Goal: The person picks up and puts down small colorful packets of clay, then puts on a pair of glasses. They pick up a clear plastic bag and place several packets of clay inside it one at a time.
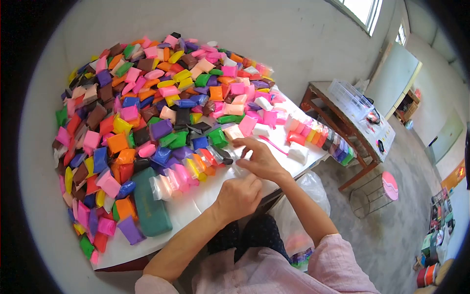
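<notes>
White tabletop [188, 209] | left hand [239, 197] curled, right hand [260, 159] bent beside coloured packets [233, 132] | fingers' hold: can't tell

Left hand [239, 197] fingertips hidden, grip unreadable. Clear stuff between hands too blurred to ID. Window [361, 11] cut by top edge. Plastic bag [288, 214] partly behind right forearm [307, 205].

Packets [117, 143]: one pile, too many to count, plus two rows [179, 177]. One green case [152, 208], one pink stick [273, 145], one stool [390, 186].
</notes>
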Tool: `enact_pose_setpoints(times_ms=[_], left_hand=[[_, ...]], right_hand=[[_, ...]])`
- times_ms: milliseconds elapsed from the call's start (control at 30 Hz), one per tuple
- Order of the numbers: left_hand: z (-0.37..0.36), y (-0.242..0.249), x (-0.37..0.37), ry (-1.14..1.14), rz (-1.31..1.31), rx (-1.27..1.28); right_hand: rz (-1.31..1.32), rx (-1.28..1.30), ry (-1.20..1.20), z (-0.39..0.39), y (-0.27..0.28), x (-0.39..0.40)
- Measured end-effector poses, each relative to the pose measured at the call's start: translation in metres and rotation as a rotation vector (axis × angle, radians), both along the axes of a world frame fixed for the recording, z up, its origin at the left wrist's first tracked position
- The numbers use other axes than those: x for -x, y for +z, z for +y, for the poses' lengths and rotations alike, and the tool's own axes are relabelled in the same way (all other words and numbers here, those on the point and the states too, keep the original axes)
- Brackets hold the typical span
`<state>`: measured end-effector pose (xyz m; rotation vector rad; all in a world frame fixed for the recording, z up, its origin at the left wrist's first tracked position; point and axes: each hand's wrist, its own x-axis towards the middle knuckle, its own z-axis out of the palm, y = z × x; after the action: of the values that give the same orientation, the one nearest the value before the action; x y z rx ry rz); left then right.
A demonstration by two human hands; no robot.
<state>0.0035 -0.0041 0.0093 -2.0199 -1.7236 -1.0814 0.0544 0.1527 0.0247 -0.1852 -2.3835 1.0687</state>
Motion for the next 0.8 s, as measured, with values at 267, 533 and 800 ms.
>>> enact_pose_setpoints(times_ms=[267, 533, 800], left_hand=[[0.003, -0.002, 0.001, 0.018, -0.061, 0.130], [-0.009, 0.020, -0.013, 0.090, 0.037, 0.406], [0.015, 0.009, 0.007, -0.052, -0.096, 0.275]], right_hand=[[0.063, 0.165, -0.194, 0.000, -0.029, -0.014], [0.145, 0.065, -0.203, 0.004, -0.038, -0.008], [0.060, 0.113, -0.174, 0.008, -0.033, -0.009]])
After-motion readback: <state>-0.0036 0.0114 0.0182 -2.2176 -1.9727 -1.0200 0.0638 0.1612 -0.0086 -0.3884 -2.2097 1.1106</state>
